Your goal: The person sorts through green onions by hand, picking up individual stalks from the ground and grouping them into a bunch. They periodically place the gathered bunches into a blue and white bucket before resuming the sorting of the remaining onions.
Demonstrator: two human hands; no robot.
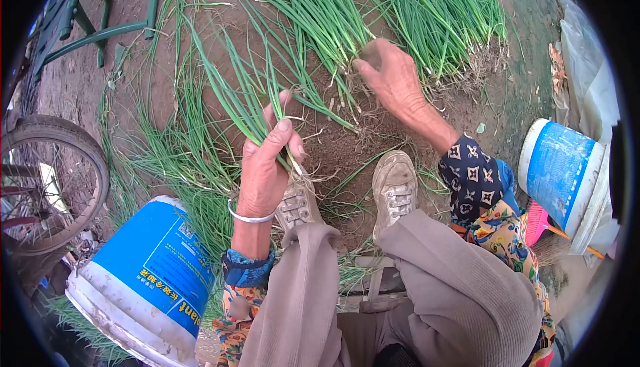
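My left hand is closed round a small bunch of green onions, pinched between thumb and fingers. Their long leaves point up and left, and their pale roots hang out below the hand. A silver bangle circles that wrist. My right hand reaches to the root end of a larger pile of green onions on the soil. Its thumb and fingers are bent together there, and the fingertips are partly hidden, so what they grip is hard to make out. A thicker, rooted heap of green onions lies farther right.
Loose green onions are strewn on the left. A blue and white bucket lies at lower left, near a bicycle wheel. Another blue bucket stands right, by a pink-headed tool. A green metal frame is at upper left.
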